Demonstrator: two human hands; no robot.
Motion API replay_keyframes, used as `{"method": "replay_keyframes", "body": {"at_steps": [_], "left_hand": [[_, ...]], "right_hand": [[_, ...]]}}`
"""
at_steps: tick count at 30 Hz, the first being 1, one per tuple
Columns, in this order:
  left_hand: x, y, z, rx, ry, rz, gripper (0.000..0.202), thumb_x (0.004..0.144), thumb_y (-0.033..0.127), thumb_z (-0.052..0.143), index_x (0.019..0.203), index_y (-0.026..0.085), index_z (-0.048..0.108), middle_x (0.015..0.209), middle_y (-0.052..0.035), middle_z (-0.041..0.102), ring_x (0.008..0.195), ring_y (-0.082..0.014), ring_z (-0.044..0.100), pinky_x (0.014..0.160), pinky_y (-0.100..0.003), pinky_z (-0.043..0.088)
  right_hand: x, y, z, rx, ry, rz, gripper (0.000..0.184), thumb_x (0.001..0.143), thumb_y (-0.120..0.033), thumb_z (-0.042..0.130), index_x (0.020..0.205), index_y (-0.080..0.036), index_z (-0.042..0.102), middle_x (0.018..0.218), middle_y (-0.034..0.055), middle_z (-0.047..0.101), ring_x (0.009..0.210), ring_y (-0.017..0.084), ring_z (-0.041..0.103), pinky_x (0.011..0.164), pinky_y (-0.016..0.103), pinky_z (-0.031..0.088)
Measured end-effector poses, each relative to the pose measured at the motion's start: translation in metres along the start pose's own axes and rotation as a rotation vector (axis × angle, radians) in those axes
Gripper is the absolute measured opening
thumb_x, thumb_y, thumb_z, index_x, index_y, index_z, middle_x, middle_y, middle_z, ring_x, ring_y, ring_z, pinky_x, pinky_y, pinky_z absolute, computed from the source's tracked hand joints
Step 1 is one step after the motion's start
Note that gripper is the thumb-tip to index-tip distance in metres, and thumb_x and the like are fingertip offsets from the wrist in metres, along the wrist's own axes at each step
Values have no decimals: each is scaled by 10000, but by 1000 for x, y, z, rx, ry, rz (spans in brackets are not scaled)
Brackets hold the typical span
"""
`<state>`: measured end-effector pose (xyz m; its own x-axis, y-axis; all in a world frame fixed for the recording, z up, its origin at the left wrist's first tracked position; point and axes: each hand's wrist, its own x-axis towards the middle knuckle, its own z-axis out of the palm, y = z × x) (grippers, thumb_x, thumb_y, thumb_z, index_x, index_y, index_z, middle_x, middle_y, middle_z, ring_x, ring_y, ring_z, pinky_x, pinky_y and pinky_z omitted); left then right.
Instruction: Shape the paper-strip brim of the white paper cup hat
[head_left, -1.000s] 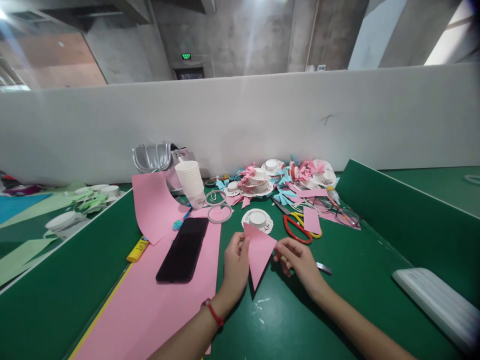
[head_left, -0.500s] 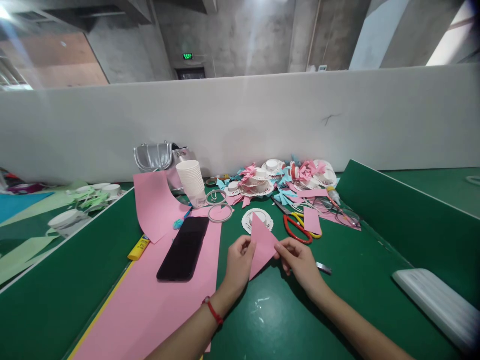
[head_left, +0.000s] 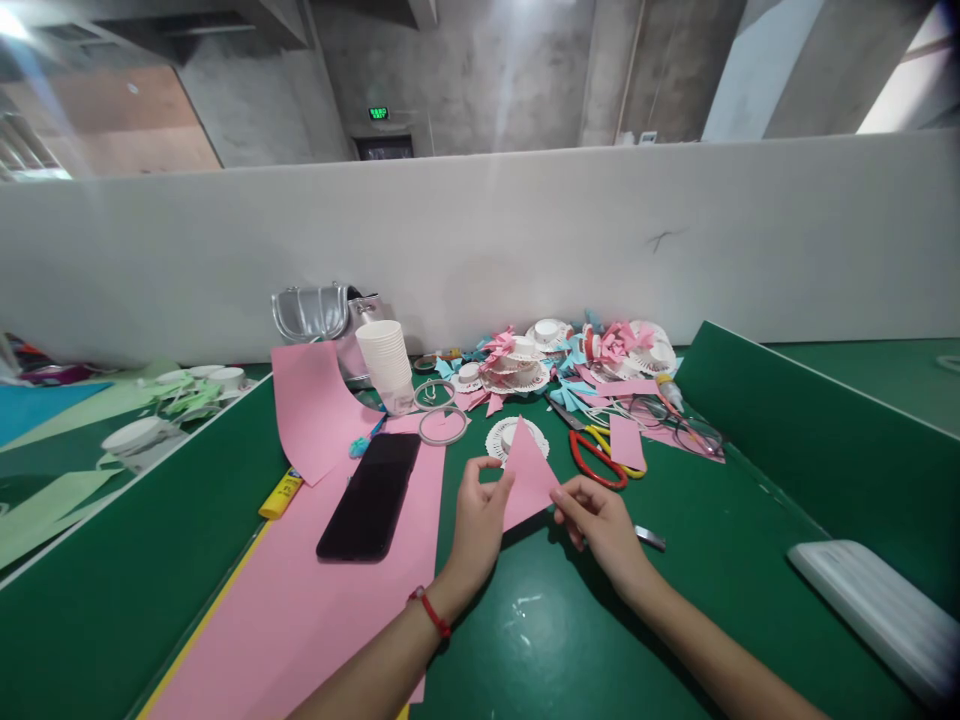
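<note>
A pink paper triangle (head_left: 527, 475) is held above the green tabletop, its point turned away from me. My left hand (head_left: 480, 510) pinches its left edge between thumb and fingers. At the right corner, my right hand (head_left: 596, 520) grips the paper with thumb and forefinger. Partly hidden behind the triangle lies a white lace paper doily (head_left: 495, 440) with a small white cup base on it. Red-handled scissors (head_left: 598, 460) rest just beyond my right hand, beside yellow handles and a small pink paper piece (head_left: 627, 442).
Left of my hands, a black phone (head_left: 369, 497) lies on a large pink sheet (head_left: 300, 620). Stacked paper cups (head_left: 385, 362) and rings (head_left: 442, 425) stand behind it. Paper flowers and doilies (head_left: 517, 375) are heaped along the white partition. A white object (head_left: 862, 590) sits at right.
The pink triangle has turned slightly, its tip swinging right and its lower corner rising. The fingers of my left hand have lifted and loosened a little; my right hand has barely moved.
</note>
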<state>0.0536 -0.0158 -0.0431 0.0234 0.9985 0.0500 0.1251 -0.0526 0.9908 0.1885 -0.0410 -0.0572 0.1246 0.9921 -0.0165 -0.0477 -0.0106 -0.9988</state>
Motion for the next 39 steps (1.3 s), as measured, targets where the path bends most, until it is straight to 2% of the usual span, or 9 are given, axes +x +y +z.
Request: {"method": "replay_keyframes", "body": {"at_steps": [9,13,16,20,23,25,28,31,39], "left_hand": [[0,-3,1,17,-131,47,201,771,321,472,892,176,403,457,110,311,382,-62,324,397,-173,239],[-1,-6,3,52,-267,145,500,659,271,618,1089,175,382,960,-55,538,795,-162,547,669,-276,433],[-4,-8,4,152,-319,222,713,571,266,695,1186,160,351,1206,-127,421,1083,-251,424,893,-382,351],[-7,-2,2,136,-382,249,791,571,266,698,1256,166,317,1274,-115,393,1179,-259,332,990,-401,245],[-8,5,1,-54,-455,172,750,619,281,667,1272,177,311,1301,-103,387,1164,-246,370,959,-369,309],[-8,6,0,-167,-474,113,560,704,305,585,1217,169,407,1227,-97,482,1095,-235,450,911,-360,366],[-6,2,0,-255,-331,-9,359,731,339,545,1008,113,580,1013,-104,626,946,-235,551,849,-372,414],[-3,-2,0,-328,-122,-118,369,654,331,631,923,80,603,956,-133,646,864,-248,585,789,-382,451],[1,-3,0,-382,-114,-164,332,569,256,707,836,73,633,914,-136,665,820,-255,605,747,-373,473]], "right_hand": [[3,-5,-6,20,-36,43,341,614,-504,604,616,-170,531,371,-88,387,313,55,343,314,175,287],[1,-12,-11,-81,27,-21,352,591,-508,616,545,-169,534,355,-81,378,306,54,321,322,188,254],[-3,-14,-10,-157,31,-89,308,616,-455,617,531,-171,532,392,-64,416,333,60,330,340,197,260],[-9,-16,-7,-204,23,-228,273,638,-344,633,480,-179,484,477,-36,464,445,86,402,428,212,313],[-9,-17,-7,-183,-20,-263,297,613,-314,659,454,-186,443,468,-41,445,457,89,395,435,214,309],[-7,-18,-10,-160,-35,-263,299,607,-312,665,457,-186,439,471,-44,441,455,86,394,435,212,313],[-2,-19,-15,-190,-36,-209,301,620,-341,655,485,-185,436,449,-63,417,387,62,356,386,197,279],[2,-19,-21,-236,-38,-127,296,654,-388,620,538,-192,432,397,-82,393,329,57,346,349,186,262],[7,-11,-26,-277,73,-214,176,727,-339,536,677,-214,423,470,-71,434,374,97,441,354,199,349]]}}
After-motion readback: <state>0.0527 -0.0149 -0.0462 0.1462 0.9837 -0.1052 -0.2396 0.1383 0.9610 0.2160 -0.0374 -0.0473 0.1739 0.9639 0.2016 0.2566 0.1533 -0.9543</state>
